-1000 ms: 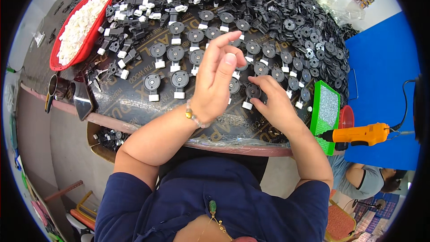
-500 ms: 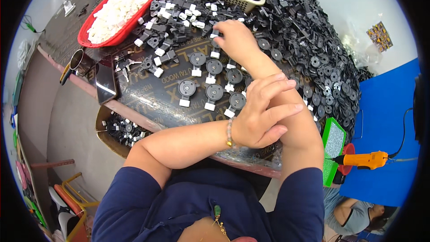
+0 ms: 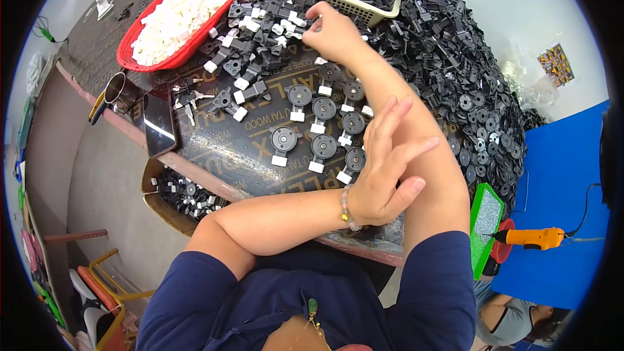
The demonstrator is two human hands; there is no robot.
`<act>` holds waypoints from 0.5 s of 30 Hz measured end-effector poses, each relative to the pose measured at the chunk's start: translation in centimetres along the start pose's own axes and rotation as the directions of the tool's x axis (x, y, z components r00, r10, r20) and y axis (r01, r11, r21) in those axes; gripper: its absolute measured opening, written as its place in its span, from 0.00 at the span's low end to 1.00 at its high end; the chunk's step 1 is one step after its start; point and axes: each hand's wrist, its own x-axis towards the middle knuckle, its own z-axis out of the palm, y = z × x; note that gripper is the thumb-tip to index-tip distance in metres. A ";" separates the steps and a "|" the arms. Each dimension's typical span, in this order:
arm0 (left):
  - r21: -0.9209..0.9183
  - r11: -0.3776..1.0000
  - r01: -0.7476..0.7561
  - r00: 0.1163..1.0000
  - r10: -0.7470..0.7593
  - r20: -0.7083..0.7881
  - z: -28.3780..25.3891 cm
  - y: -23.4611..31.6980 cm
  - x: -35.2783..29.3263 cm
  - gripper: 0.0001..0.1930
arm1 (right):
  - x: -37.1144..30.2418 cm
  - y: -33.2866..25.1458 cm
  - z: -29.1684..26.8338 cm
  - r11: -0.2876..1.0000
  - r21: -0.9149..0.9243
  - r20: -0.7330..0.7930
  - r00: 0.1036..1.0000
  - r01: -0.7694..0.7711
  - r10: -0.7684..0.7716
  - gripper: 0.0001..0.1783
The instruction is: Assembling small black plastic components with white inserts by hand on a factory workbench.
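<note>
My right hand (image 3: pixel 335 36) reaches over the pile of black plastic pieces with white ends (image 3: pixel 253 45), its thumb beside a white end. The index finger and thumb are bent but apart; no piece shows held between them. My left hand (image 3: pixel 387 172), with a bead bracelet at the wrist, rests against my right forearm, fingers spread and nothing in it. Between my arms and the pile, several round black discs on white-ended pieces (image 3: pixel 323 146) stand in rows on the dark printed board (image 3: pixel 224 146). My right forearm hides part of the board.
A red basket of white pieces (image 3: pixel 182 23) and a beige basket of black parts (image 3: pixel 390 12) stand at the back. Black parts heap on the right, near a green tray (image 3: pixel 478 257) and orange electric screwdriver (image 3: pixel 530 237). Phone (image 3: pixel 160 127), keys (image 3: pixel 190 107), metal cup (image 3: pixel 117 89) lie left.
My right hand has moved from a disc piece in the rows to the pile farther back, leaving that piece on the board. My left hand stays by the right forearm.
</note>
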 end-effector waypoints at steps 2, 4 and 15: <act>-0.009 1.000 0.010 0.999 -0.009 0.039 -0.2 -0.2 0.1 0.25 | -1.0 -0.7 -2.8 0.958 0.251 0.120 0.986 -0.140 0.113 0.22; -0.062 0.995 0.080 0.995 -0.084 -0.060 0.0 -0.2 0.3 0.25 | -3.5 -1.2 -5.7 0.930 0.360 0.117 0.993 -0.073 0.032 0.21; 0.256 0.961 -0.100 0.909 -0.017 0.417 1.0 0.2 0.5 0.31 | -28.7 -1.6 -16.8 0.680 0.652 0.055 0.915 -0.335 0.399 0.18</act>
